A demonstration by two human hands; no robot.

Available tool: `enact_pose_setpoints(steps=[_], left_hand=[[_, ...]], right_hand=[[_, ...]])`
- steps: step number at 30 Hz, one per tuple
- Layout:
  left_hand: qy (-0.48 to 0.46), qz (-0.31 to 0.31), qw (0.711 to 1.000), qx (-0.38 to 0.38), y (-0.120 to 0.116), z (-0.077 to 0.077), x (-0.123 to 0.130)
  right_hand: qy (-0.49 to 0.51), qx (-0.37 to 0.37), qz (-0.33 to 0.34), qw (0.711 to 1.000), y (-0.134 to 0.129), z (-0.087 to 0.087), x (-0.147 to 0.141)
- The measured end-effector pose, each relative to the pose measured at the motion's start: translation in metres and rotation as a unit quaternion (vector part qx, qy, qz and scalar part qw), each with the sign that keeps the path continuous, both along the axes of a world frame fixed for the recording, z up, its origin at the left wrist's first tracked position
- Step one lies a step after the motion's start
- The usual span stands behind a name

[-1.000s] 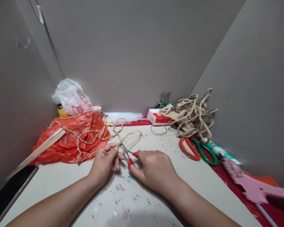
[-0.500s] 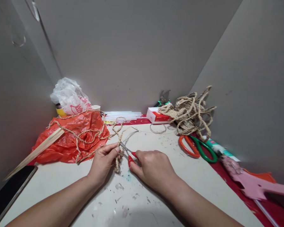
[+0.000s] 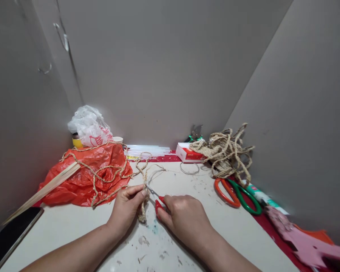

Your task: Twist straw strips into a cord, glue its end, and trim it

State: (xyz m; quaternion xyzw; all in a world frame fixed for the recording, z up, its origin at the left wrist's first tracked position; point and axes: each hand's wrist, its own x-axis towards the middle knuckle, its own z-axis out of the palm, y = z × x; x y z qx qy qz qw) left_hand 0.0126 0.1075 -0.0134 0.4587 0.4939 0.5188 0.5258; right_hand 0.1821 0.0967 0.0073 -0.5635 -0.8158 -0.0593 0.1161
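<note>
Between the thumb and fingers of my left hand (image 3: 127, 206) is a braided straw cord (image 3: 142, 216), pinched near the middle of the table. Its short end hangs below the fingers, and the rest loops up and off to the left over a red plastic bag (image 3: 85, 190). My right hand (image 3: 185, 215) grips small red-handled scissors (image 3: 159, 206), fingers in the handles. The blades point up and left and meet the cord beside my left fingertips. How far the blades are closed on the cord I cannot make out.
A bundle of braided cord (image 3: 228, 151) and orange-and-green-handled scissors (image 3: 238, 194) lie right. A pink glue gun (image 3: 303, 241) is at the right edge. Clear sticks (image 3: 147, 150) and a red-and-white box (image 3: 188, 153) stand at the back. A dark phone-like slab (image 3: 14, 238) lies left.
The view has tilted upward, so everything sits lower in the picture. The scissor blades look closer together, and the handles have drawn together slightly. Both hands keep their holds.
</note>
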Motion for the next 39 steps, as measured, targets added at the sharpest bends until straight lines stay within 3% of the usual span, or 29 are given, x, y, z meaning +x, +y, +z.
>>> enact_pose_setpoints(steps=[11, 14, 17, 19, 21, 24, 26, 28, 31, 35, 39], left_hand=[[-0.012, -0.015, 1.0, 0.02, -0.001, -0.002, -0.001], [-0.023, -0.012, 0.999, 0.024, -0.002, 0.003, 0.0], [-0.037, -0.009, 0.999, 0.039, -0.003, 0.006, 0.001], [-0.044, -0.006, 0.997, 0.055, -0.004, 0.007, 0.002], [-0.045, -0.01, 0.997, 0.062, -0.005, 0.006, 0.002], [-0.025, -0.041, 0.997, 0.066, -0.007, 0.003, 0.004], [-0.006, -0.078, 0.995, 0.066, -0.01, 0.001, 0.005], [0.004, -0.119, 0.991, 0.06, -0.014, 0.0, 0.007], [0.003, -0.159, 0.986, 0.042, -0.017, 0.0, 0.008], [0.003, -0.16, 0.987, 0.028, -0.019, 0.001, 0.007], [0.019, -0.127, 0.991, 0.045, -0.022, 0.007, 0.009]], right_hand=[[0.034, 0.003, 0.018, 0.999, -0.003, -0.005, 0.0], [0.089, 0.002, 0.021, 0.996, -0.001, -0.009, 0.001], [0.224, -0.027, 0.009, 0.974, 0.007, -0.017, 0.002], [0.37, -0.082, -0.001, 0.926, 0.014, -0.022, 0.001], [0.506, -0.16, -0.008, 0.847, 0.02, -0.026, 0.0], [0.632, -0.254, 0.003, 0.732, 0.02, -0.025, -0.004], [0.678, -0.275, 0.014, 0.682, 0.017, -0.021, -0.007], [0.706, -0.277, 0.016, 0.652, 0.013, -0.016, -0.008], [0.72, -0.265, 0.011, 0.641, 0.012, -0.01, -0.007], [0.738, -0.197, -0.003, 0.646, 0.019, -0.006, 0.002], [0.725, -0.102, -0.02, 0.68, 0.023, 0.002, 0.011]])
